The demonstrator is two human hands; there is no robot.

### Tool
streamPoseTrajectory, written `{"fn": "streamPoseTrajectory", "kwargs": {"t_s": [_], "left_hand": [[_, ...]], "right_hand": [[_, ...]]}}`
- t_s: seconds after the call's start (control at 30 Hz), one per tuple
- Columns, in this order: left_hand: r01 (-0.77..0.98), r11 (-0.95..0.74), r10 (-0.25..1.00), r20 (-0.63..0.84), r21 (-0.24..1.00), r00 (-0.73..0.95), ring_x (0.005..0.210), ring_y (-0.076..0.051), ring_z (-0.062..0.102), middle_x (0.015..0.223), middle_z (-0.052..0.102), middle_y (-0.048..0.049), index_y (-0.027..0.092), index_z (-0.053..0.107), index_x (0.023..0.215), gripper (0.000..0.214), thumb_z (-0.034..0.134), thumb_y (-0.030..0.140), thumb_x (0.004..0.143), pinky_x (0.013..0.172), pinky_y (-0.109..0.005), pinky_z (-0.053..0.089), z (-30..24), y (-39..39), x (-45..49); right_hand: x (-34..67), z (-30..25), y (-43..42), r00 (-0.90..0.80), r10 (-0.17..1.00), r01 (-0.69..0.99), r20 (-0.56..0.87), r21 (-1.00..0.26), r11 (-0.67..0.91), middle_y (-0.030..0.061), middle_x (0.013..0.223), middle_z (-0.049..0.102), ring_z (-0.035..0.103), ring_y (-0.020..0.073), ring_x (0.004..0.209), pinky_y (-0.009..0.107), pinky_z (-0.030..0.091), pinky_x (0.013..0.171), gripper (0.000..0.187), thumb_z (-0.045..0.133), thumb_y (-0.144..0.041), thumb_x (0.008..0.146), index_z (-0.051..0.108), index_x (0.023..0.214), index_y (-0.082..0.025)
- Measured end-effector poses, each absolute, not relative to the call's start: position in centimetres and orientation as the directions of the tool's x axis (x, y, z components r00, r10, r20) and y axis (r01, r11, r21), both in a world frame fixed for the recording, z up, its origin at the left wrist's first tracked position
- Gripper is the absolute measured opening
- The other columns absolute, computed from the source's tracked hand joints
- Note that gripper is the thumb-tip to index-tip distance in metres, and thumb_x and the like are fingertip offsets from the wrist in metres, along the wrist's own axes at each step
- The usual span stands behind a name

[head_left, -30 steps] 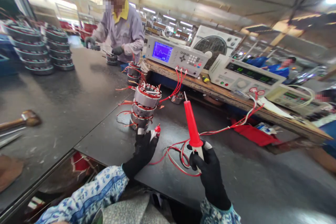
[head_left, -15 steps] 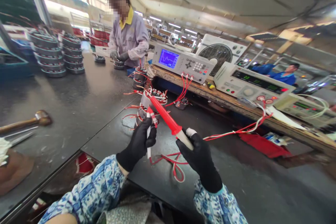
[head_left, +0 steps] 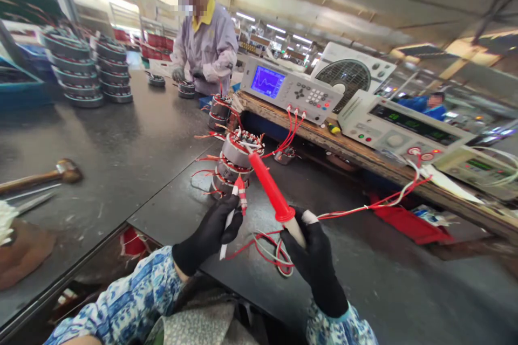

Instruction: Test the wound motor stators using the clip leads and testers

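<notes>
Black gloves cover both of my hands. My left hand [head_left: 212, 230] is closed round a slim test probe [head_left: 229, 217] with a white shaft and a red-and-white top, its tip close to a stack of motor stators [head_left: 226, 170]. My right hand [head_left: 313, 253] grips the pale handle of a thick red high-voltage probe [head_left: 270, 186], which points up and left. Its tip is at the near right side of the top stator [head_left: 235, 152]; whether it touches I cannot tell. Red and white leads [head_left: 279, 259] lie looped on the table between my hands.
Behind the stack, a tester with a blue screen [head_left: 267, 85] and a second meter [head_left: 408, 124] stand on a wooden shelf [head_left: 299, 132]. Tall stator stacks [head_left: 75, 73] and a mallet [head_left: 67, 171] are at left. A co-worker [head_left: 210, 43] handles a stator [head_left: 186, 89] across the table.
Both probes have shifted slightly down in view, and the left one has moved lower against the stator stack. The whole view has turned a little. Both hands keep their hold.
</notes>
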State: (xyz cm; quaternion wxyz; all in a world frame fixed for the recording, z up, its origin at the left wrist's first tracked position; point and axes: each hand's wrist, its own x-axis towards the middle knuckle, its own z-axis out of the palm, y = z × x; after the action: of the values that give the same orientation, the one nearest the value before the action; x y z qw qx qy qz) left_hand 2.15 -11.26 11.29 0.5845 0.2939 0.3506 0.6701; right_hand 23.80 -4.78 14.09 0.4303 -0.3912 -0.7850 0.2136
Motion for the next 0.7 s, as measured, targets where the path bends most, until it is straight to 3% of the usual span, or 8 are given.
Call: {"fn": "streamPoseTrajectory", "kwargs": {"t_s": [0.07, 0.13, 0.27, 0.4, 0.6, 0.7], "left_hand": [[-0.534, -0.117, 0.991, 0.061, 0.837, -0.121, 0.034, -0.005, 0.032, 0.039, 0.036, 0.0045, 0.019, 0.049, 0.058, 0.062, 0.062, 0.065, 0.098, 0.038, -0.017, 0.025, 12.1, -11.0, 1.7], [-0.612, -0.075, 0.995, 0.018, 0.788, -0.099, 0.033, -0.005, 0.030, 0.042, 0.038, 0.0055, 0.020, 0.050, 0.064, 0.054, 0.064, 0.058, 0.098, 0.036, -0.016, 0.024, 13.2, -10.4, 1.1], [-0.758, 0.047, 0.986, -0.152, 0.651, -0.070, 0.032, -0.005, 0.024, 0.050, 0.042, 0.0095, 0.022, 0.050, 0.082, 0.034, 0.070, 0.046, 0.095, 0.031, -0.015, 0.021, 14.3, -9.5, 0.4], [-0.768, 0.061, 0.980, -0.185, 0.637, -0.076, 0.033, -0.004, 0.026, 0.051, 0.044, 0.0088, 0.021, 0.049, 0.081, 0.037, 0.073, 0.047, 0.092, 0.031, -0.014, 0.024, 12.8, -10.3, 0.8], [-0.788, 0.139, 0.936, -0.340, 0.600, -0.094, 0.032, -0.005, 0.024, 0.048, 0.042, 0.0088, 0.022, 0.048, 0.078, 0.033, 0.067, 0.044, 0.093, 0.031, -0.014, 0.022, 10.6, -11.0, 1.5], [-0.804, 0.162, 0.936, -0.347, 0.572, -0.059, 0.033, -0.005, 0.025, 0.050, 0.042, 0.0088, 0.021, 0.050, 0.079, 0.032, 0.069, 0.044, 0.092, 0.032, -0.014, 0.021, 9.5, -11.2, 1.6]], "right_hand": [[23.6, 14.3, -4.5, -0.216, 0.804, 0.438, 0.554, -0.681, 0.587, 0.0045, 0.086, 0.080, 0.072, 0.0203, 0.066, 0.029, 0.058, 0.057, 0.036, 0.073, -0.041, 0.081, 0.073, 0.112, -0.022], [23.1, 14.8, -4.0, -0.194, 0.784, 0.455, 0.590, -0.654, 0.604, 0.0057, 0.088, 0.080, 0.072, 0.0213, 0.068, 0.030, 0.059, 0.060, 0.036, 0.075, -0.043, 0.080, 0.073, 0.109, -0.022], [22.4, 15.7, -3.4, -0.373, 0.727, 0.431, 0.577, -0.586, 0.686, 0.0059, 0.085, 0.079, 0.071, 0.0219, 0.070, 0.031, 0.060, 0.063, 0.026, 0.072, -0.041, 0.081, 0.076, 0.100, -0.024], [22.9, 14.6, -3.4, -0.402, 0.753, 0.429, 0.521, -0.619, 0.658, 0.0061, 0.089, 0.082, 0.073, 0.0219, 0.069, 0.031, 0.062, 0.064, 0.032, 0.072, -0.041, 0.083, 0.078, 0.109, -0.023], [24.1, 11.9, -3.3, -0.462, 0.758, 0.466, 0.461, -0.600, 0.650, 0.0110, 0.100, 0.085, 0.080, 0.0290, 0.082, 0.042, 0.067, 0.080, 0.035, 0.074, -0.044, 0.080, 0.080, 0.107, -0.022], [24.9, 11.6, -3.5, -0.470, 0.770, 0.483, 0.432, -0.604, 0.634, 0.0112, 0.103, 0.085, 0.081, 0.0287, 0.083, 0.040, 0.067, 0.079, 0.037, 0.073, -0.042, 0.082, 0.080, 0.112, -0.022]]}}
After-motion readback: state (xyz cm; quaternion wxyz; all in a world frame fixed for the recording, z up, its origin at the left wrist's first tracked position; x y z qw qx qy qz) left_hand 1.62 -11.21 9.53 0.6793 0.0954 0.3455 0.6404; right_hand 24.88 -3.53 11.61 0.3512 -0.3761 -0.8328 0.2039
